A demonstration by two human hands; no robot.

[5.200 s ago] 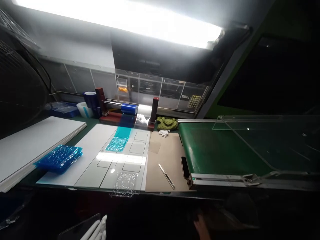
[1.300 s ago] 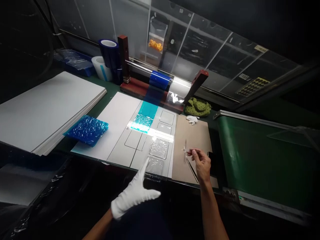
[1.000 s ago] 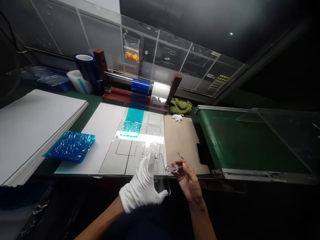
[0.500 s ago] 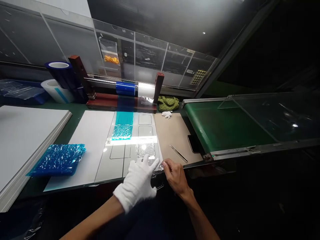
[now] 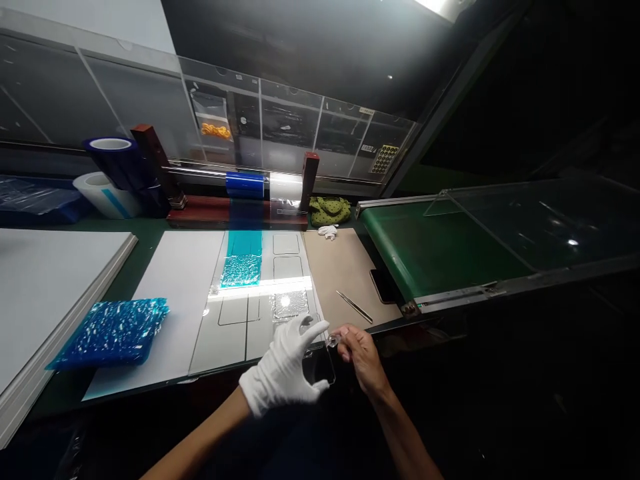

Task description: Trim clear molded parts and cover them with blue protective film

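My left hand, in a white glove, has its thumb and fingers around the edges of a thin, dark rectangular glass panel near the bench's front edge. Just to its right, my bare right hand pinches a small curled piece of clear film close to the panel's upper corner. Beyond my left hand lies a glass plate with dark rectangular outlines. Bubbly clear film covers one outline on the right. Blue film runs down onto the plate from a blue roll.
A wooden roll stand crosses the back. Tweezers and a phone lie on brown board. A green conveyor stands right. Crumpled blue film and stacked white sheets are left.
Both hands have shifted slightly right. My left hand has turned, so more of the dark panel shows. The clear film in my right hand has come up into plainer sight.
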